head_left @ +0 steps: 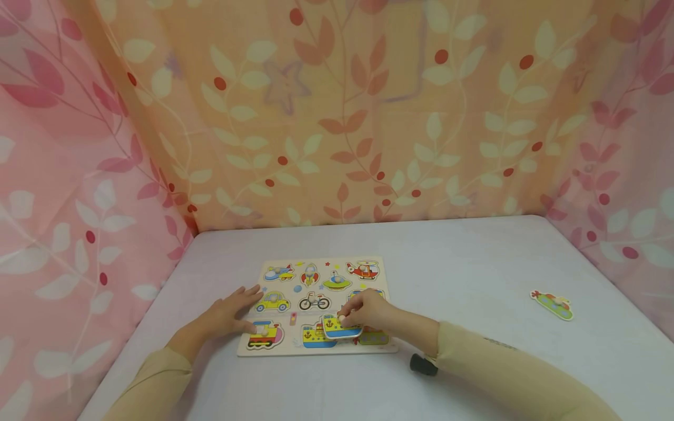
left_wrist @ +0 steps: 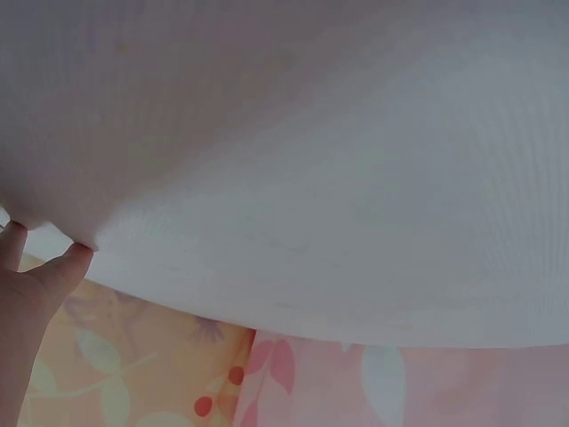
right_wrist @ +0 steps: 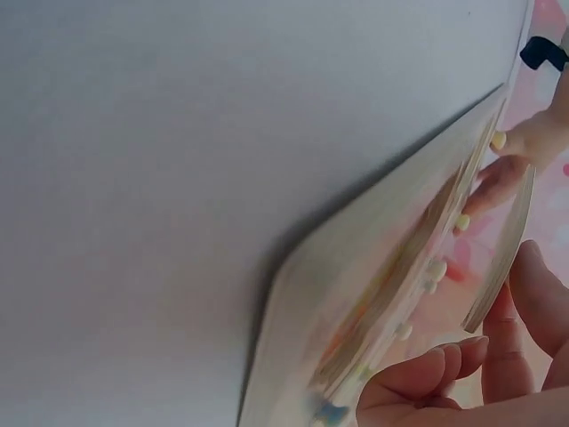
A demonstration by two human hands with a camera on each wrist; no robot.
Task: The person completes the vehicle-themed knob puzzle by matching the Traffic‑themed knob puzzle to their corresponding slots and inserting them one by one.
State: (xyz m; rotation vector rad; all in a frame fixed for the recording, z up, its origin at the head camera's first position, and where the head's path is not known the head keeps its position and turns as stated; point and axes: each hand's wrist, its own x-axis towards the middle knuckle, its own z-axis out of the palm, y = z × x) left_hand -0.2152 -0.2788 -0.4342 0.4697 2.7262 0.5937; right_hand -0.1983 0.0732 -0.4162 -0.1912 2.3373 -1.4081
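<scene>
A pegged wooden puzzle board (head_left: 289,347) with vehicle pictures lies on the table. My right hand (head_left: 370,310) pinches the knob of a yellow-and-blue ship puzzle piece (head_left: 337,331), holding it above the bottom row, partly over the printed ship shape (head_left: 312,339). In the right wrist view the ship piece (right_wrist: 505,249) is seen edge-on, tilted and apart from the board. My left hand (head_left: 227,313) rests at the board's left edge, fingers spread, the thumb by the train piece (head_left: 263,335). The left wrist view catches only a few fingertips (left_wrist: 76,253).
A green puzzle piece with a red end (head_left: 552,305) lies alone on the white table (head_left: 463,263) at the right. Car (head_left: 272,301), bicycle, rocket and other pieces sit on the board. A black object (head_left: 423,365) is under my right wrist. Patterned curtains (head_left: 337,117) enclose the table.
</scene>
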